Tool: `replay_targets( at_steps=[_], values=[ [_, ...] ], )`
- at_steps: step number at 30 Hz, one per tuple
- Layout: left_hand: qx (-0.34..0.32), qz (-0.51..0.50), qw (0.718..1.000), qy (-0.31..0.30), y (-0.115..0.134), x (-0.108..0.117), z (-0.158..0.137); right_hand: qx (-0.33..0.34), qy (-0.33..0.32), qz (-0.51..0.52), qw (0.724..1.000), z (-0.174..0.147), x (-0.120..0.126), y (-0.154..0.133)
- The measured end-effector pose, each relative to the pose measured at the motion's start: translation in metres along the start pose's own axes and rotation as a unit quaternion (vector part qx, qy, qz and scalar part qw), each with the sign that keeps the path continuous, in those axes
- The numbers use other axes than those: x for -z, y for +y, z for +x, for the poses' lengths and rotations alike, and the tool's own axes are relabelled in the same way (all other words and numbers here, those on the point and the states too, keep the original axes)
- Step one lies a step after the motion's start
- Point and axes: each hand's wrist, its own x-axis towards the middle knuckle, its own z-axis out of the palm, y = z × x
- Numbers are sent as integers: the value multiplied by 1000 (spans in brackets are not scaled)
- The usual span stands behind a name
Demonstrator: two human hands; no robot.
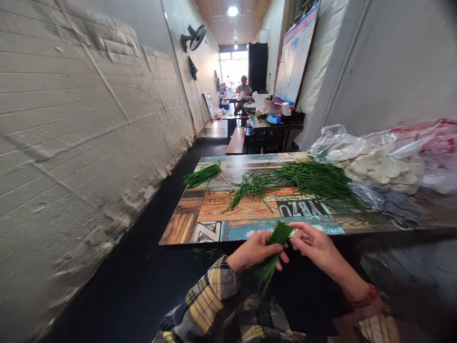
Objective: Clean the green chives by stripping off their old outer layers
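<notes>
My left hand (259, 250) is wrapped round a bunch of green chives (280, 234), its thumb lying across the stalks. The bunch slants above my lap, just in front of the table edge. At its upper end, my right hand (314, 243) has thumb and forefinger pinched on the chive ends, where something pale shows between the fingertips. On the patterned table (243, 224) lie a large heap of chives (310, 178), a smaller loose pile (252, 188) in the middle and a neat bunch (203, 176) at the left.
Clear plastic bags (385, 164) with pale flat pieces stand at the table's right, beside a grey cloth (400, 205). Beyond are a wooden bench (236, 140), another table (262, 123) and a seated person (244, 86). A whitewashed brick wall (89, 119) runs along the left.
</notes>
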Motion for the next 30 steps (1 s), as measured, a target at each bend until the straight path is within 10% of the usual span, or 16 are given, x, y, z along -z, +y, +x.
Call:
replay_targets(
  at_steps=[5, 12, 19, 30],
  values=[
    [29, 124, 991, -35, 17, 9, -7, 29, -65, 4, 997, 11, -10, -16],
    [35, 185, 981, -50, 21, 26, 7, 37, 21, 10, 999, 28, -20, -10],
    [-121, 297, 940, 116, 66, 67, 81, -77, 151, 90, 981, 66, 36, 52],
    [-239, 686, 680, 103, 98, 21, 281, -50, 160, 12, 986, 101, 70, 86]
  ],
)
